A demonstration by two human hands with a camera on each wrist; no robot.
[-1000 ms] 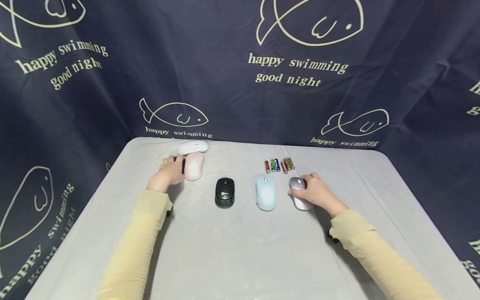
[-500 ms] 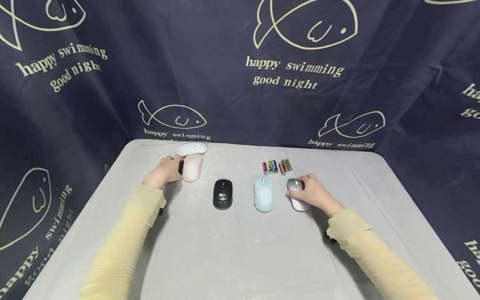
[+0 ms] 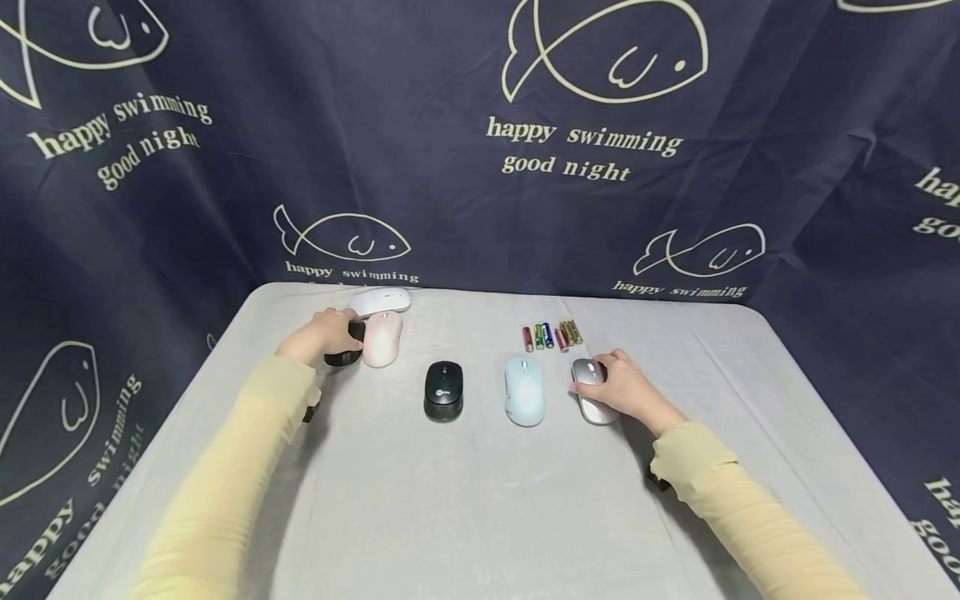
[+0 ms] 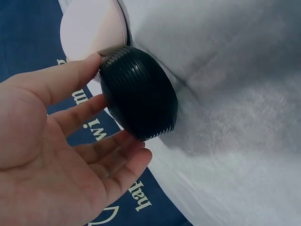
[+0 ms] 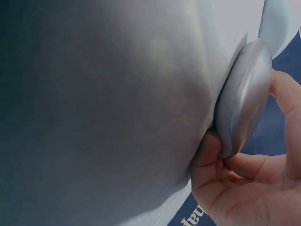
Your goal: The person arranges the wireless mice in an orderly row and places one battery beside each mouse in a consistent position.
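At the table's far left, my left hand (image 3: 324, 332) grips a black mouse (image 3: 345, 357) between thumb and fingers. Ribbed sides show on that black mouse (image 4: 138, 94) in the left wrist view. A pink mouse (image 3: 382, 340) lies just to its right, and a white mouse (image 3: 382, 301) lies behind the pink one. On the right side, my right hand (image 3: 626, 385) holds a silver mouse (image 3: 596, 410) by its sides, thumb on the left. The silver mouse (image 5: 247, 99) seems to rest on the cloth, its right side hidden by my fingers in the head view.
Between my hands lie a second black mouse (image 3: 444, 390) and a light blue mouse (image 3: 525, 392). Several batteries (image 3: 547, 336) stand in a loose row behind the blue mouse. A grey cloth covers the table (image 3: 465, 508), and a dark curtain (image 3: 450, 150) hangs behind it.
My left hand has shifted slightly left, and more of the black mouse under it shows. My right hand stays on the silver mouse. The whole head view has drifted a little.
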